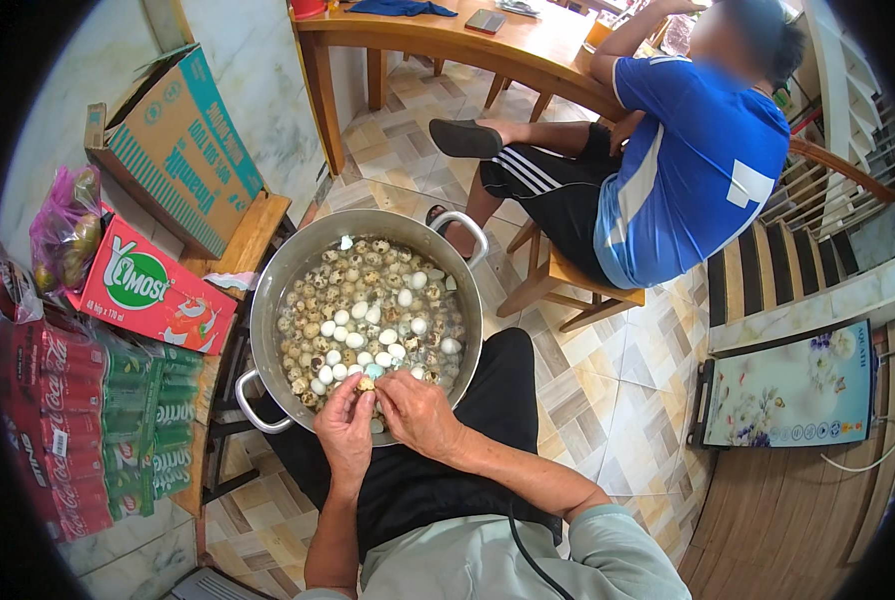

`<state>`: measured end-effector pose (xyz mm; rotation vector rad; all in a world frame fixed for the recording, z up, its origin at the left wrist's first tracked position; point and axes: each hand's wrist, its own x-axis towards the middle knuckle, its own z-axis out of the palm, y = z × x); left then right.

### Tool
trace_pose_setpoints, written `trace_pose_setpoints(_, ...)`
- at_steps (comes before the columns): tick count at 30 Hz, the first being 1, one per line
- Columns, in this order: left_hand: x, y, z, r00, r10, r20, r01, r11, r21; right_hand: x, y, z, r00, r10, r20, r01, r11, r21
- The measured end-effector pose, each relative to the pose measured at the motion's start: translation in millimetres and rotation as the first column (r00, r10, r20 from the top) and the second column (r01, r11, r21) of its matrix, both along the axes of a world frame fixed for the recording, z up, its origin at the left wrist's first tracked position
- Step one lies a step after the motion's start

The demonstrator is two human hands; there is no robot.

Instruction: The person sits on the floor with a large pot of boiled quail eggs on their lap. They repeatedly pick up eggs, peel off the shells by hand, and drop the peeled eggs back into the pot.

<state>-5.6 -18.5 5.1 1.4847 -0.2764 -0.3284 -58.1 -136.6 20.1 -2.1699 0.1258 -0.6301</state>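
Observation:
A large metal pot (266, 330) with two loop handles stands before me, between my legs. Water fills it, with many speckled quail eggs (320, 274) and several peeled white eggs (360, 310) inside. Over its near rim, the fingertips of my left hand (348, 435) hold one speckled quail egg (366, 384). My right hand (423, 415) is close beside it, fingers bent and drawn together at the egg; whether they grip anything is hidden. A pale blue piece of shell (374, 370) shows just beyond the fingers, and another shell piece (346, 242) lies near the far rim.
On my left, a wooden bench (271, 217) carries a cardboard box (181, 157) and a red drink carton (155, 289). Packs of drink cans (72, 427) are stacked nearby. A person (695, 150) sits on a wooden stool (552, 289) by the table (432, 34).

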Motion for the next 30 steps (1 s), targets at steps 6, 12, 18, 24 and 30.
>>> trace_pose_setpoints(6,-2,4,-8,1.0,0.011,0.028,-0.011,1.0,-0.011,1,3,-5,1.0,0.025,-0.008,-0.025,0.998,-0.052)
trace_pose_setpoints(12,0,5,3,1.0,-0.002,0.019,0.001,0.999,0.043,5,2,-1,0.997,0.068,0.02,-0.067,0.996,-0.059)
trace_pose_setpoints(18,0,14,8,0.989,-0.068,-0.133,0.059,0.996,-0.072,3,-3,3,0.99,0.078,-0.121,-0.075,0.997,0.033)
trace_pose_setpoints(24,1,16,7,0.969,-0.076,-0.234,0.023,0.975,-0.221,7,-2,7,0.997,0.081,0.015,-0.082,0.994,0.065)
trace_pose_setpoints(30,-2,15,5,0.986,-0.058,-0.159,0.036,0.99,-0.135,5,3,9,0.992,0.126,0.016,-0.124,0.989,-0.075)
